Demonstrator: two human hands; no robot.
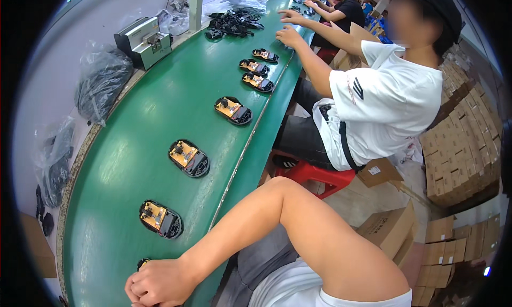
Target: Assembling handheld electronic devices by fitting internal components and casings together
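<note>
My right hand (161,283) is at the lower left, over the near part of the green conveyor belt (114,184). Its fingers are curled closed, and whatever they hold is hidden beneath them. From behind the knuckles peeks the end of a black and orange part (143,263), perhaps another opened mouse. Just beyond lies an opened computer mouse (161,219), its orange circuit board bare in a black base. Farther up the belt comes a second opened mouse (189,158), then a third (233,110). My left hand is out of view.
Three more opened mice (258,82) sit near a co-worker (389,93) in a white shirt, whose hands reach over the belt. A pile of black parts (232,24), a grey machine (144,43) and plastic bags (103,85) line the far side. Cardboard boxes (464,141) stack at right.
</note>
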